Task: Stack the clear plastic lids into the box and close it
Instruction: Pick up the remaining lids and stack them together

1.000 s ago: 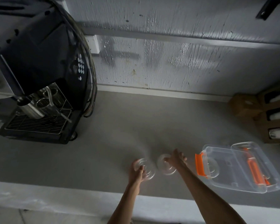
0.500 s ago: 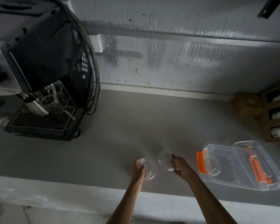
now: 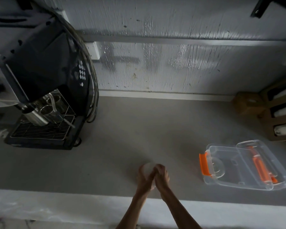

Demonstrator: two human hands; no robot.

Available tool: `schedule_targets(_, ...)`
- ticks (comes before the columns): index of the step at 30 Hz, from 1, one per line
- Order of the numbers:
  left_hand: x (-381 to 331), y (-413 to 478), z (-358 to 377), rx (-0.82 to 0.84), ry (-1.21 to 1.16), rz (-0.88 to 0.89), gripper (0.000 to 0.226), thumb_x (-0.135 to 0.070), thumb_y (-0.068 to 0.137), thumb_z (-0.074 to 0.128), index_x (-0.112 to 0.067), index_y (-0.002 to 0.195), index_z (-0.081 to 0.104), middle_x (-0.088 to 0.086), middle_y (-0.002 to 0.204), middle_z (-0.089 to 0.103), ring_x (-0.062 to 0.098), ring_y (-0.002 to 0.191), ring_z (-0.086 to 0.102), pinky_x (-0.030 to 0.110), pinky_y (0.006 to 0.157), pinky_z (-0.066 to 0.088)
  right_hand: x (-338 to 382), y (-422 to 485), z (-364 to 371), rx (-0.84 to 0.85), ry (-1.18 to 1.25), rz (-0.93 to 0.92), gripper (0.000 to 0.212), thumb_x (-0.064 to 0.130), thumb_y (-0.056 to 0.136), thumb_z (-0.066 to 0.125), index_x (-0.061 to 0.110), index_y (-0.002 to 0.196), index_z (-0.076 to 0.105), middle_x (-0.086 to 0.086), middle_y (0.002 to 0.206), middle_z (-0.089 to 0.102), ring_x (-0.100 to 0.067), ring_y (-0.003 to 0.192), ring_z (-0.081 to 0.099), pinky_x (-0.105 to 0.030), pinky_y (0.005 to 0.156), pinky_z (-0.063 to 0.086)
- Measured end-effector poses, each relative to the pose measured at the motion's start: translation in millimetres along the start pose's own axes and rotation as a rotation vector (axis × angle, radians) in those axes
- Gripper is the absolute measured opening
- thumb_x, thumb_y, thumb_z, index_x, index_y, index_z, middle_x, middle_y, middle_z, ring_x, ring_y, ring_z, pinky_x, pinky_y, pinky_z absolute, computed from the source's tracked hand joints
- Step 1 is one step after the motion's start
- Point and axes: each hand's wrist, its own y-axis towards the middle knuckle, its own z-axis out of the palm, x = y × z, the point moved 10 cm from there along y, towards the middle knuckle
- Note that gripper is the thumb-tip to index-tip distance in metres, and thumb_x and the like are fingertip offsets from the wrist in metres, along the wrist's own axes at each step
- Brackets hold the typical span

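My left hand (image 3: 143, 176) and my right hand (image 3: 161, 175) are pressed together over the grey counter, near its front edge. Between them they hold clear plastic lids (image 3: 147, 166); only a blurred rim shows above the fingers, so how the lids sit is hidden. To the right lies the clear plastic box (image 3: 238, 176), open, with orange latches at its left end and along its right side. One clear lid (image 3: 218, 168) rests inside the box at its left end. The box's cover (image 3: 254, 146) lies under or behind it at the far right.
A black espresso machine (image 3: 45, 80) with a steel jug and drip grate stands at the back left. Brown cardboard boxes (image 3: 277, 116) holding white rolls sit at the back right. A white wall runs behind the grey counter (image 3: 139, 129).
My hands, each holding a clear lid and a short way apart, have come together, and the two lids now meet between them.
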Motion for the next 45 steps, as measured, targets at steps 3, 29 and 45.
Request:
schedule_targets(3, -22.0, -13.9, -5.8, -0.044, 0.048, 0.071, 0.087, -0.083, 0.055, 0.06, -0.027, 0.12, 0.04, 0.011, 0.116, 0.057, 0.026, 0.104, 0.06, 0.043, 0.088, 0.053, -7.4, 3.7, 6.1, 0.093, 0.079, 0.01, 0.025, 0.029, 0.093, 0.049, 0.052, 0.102, 0.05, -0.011, 0.119, 0.057, -0.029, 0.107, 0.056, -0.042, 0.086, 0.053)
schedule_targets(29, -44.6, -33.3, 10.2, 0.123, 0.422, 0.315, 0.082, -0.033, 0.076, 0.076, -0.027, 0.14, 0.024, -0.005, 0.138, 0.036, 0.014, 0.127, 0.042, 0.041, 0.102, 0.047, 0.6, -32.2, -16.4, 0.115, 0.251, -0.393, 0.08, 0.008, 0.067, 0.044, 0.036, 0.142, 0.036, 0.013, 0.15, 0.037, -0.01, 0.14, 0.033, -0.038, 0.114, 0.031)
schedule_targets(45, -43.2, -56.8, 0.4, 0.128, 0.348, 0.337, 0.085, -0.044, 0.082, 0.064, -0.035, 0.148, 0.011, -0.011, 0.156, 0.015, 0.012, 0.145, 0.019, 0.039, 0.117, 0.029, -4.4, -48.3, -8.2, 0.093, 0.071, -0.43, 0.107, -0.012, 0.059, 0.036, 0.05, 0.144, 0.02, 0.005, 0.157, 0.025, -0.014, 0.146, 0.021, -0.049, 0.119, 0.022)
